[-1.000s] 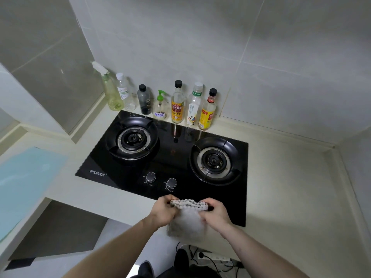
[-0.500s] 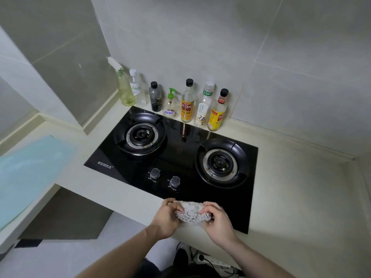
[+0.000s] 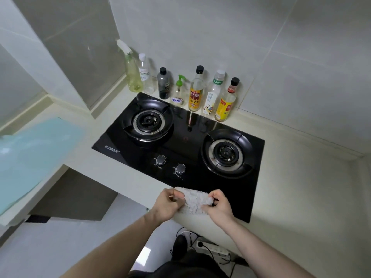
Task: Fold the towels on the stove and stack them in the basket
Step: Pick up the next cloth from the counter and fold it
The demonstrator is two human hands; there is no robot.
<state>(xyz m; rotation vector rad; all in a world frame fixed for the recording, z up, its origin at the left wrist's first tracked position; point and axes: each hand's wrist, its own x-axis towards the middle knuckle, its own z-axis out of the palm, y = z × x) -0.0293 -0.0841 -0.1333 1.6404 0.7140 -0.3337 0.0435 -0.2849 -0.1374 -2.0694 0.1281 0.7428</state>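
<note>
Now the towel [image 3: 195,200], hanging long a second ago, was bunched into a compact fold over the counter [image 3: 124,177] edge, left hand [image 3: 167,205] and right hand [image 3: 217,204] both pinching it; basket unseen.

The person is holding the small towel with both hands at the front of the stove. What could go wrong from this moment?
1. The towel is pinched only at its ends by the left hand and right hand, so the fold could slip open.
2. No basket is in view, so carrying it there could undo the fold.
3. It hangs near the counter edge and could drop to the floor.
</note>
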